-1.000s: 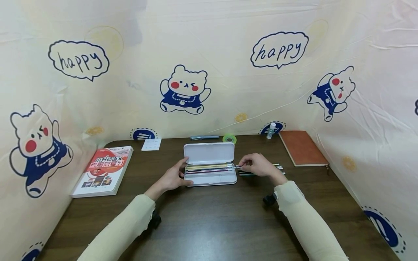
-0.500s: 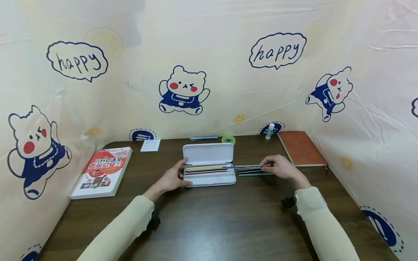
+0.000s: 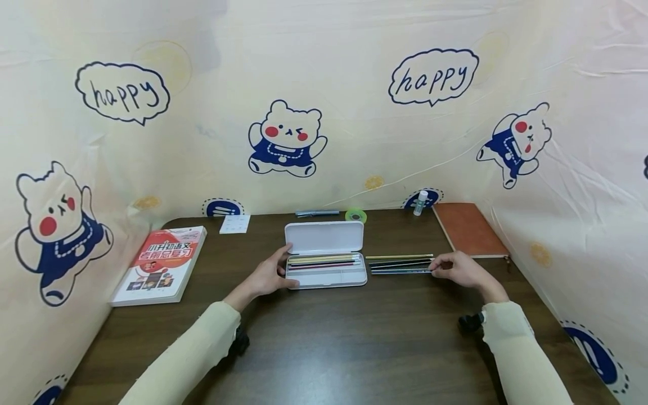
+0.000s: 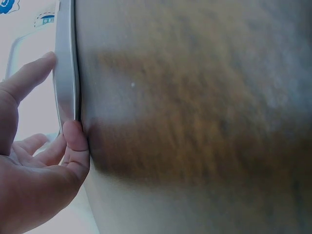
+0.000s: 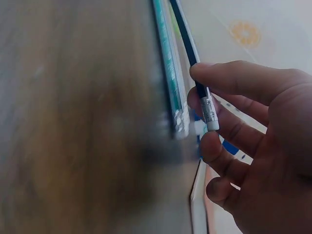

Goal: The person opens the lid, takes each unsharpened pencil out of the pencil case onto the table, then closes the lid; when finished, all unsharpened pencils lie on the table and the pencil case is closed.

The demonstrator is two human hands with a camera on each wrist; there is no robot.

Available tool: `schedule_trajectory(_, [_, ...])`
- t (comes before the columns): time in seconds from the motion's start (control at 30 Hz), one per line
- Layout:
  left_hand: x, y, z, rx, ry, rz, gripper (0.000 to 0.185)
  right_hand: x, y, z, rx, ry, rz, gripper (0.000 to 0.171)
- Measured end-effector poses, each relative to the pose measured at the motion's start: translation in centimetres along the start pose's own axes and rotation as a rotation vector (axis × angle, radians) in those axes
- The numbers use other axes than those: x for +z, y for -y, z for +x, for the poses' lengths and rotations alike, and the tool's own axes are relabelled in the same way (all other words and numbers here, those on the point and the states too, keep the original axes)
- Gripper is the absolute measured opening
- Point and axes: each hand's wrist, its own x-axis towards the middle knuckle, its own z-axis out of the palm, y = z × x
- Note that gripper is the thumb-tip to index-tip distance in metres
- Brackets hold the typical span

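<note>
Left hand (image 3: 266,275): thumb and fingers curled round the left end of the open pencil case (image 3: 326,269), thumb on the near rim, fingertips on the far edge; steadying grip, seen close in the left wrist view (image 4: 36,161).
Right hand (image 3: 462,270): pinching the eraser end of a dark blue pencil (image 5: 195,73) between thumb and forefinger, other fingers loosely curled beneath (image 5: 253,141).
Dark blue pencil, place: lying along the table (image 3: 354,337), point toward the left hand, between the right hand and the case, touching or nearly touching the table.
Loose pencils (image 3: 400,263): a few more just beyond and beside the held one, parallel to it, a teal one (image 5: 168,68) closest.
Pencil case, contents: several pencils laid lengthwise in the far tray, lid folded back away from both hands.
Handling, pencil: probably light, stiff, thin, smooth and prone to rolling; point likely brittle; best taken near the metal ferrule or mid-shaft in a fingertip pinch.
Handling, case: looks like hard, light plastic, apt to slide on the table unless held at an end.
Beyond the left hand: red-and-white book (image 3: 159,265), small card (image 3: 235,224).
Beyond the right hand: brown notebook (image 3: 468,229), glue bottle (image 3: 420,202), green tape roll (image 3: 355,215).
</note>
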Motion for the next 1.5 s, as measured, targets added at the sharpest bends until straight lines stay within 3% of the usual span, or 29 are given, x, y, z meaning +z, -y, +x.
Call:
schedule_trajectory(0.27, [-0.1, 0.0, 0.2, -0.002, 0.002, 0.005, 0.103, 0.3, -0.7, -0.1, 0.034, -0.020, -0.039, 0.006])
schedule_trajectory(0.53, [-0.2, -0.1, 0.1, 0.005, -0.005, 0.003, 0.103, 0.3, -0.9, 0.3, 0.011, -0.049, -0.084, 0.009])
schedule_trajectory(0.8, [-0.1, -0.1, 0.1, 0.001, -0.004, -0.011, 0.103, 0.1, -0.4, 0.4, 0.020, -0.050, -0.070, 0.008])
schedule_trajectory(1.23, [-0.1, -0.1, 0.0, 0.003, -0.003, -0.005, 0.103, 0.7, 3.8, 2.5, 0.009, -0.052, -0.010, 0.018])
schedule_trajectory(1.5, [0.1, 0.0, 0.1, -0.016, 0.001, -0.011, 0.104, 2.8, 7.0, 4.6, -0.076, -0.020, 0.002, 0.018])
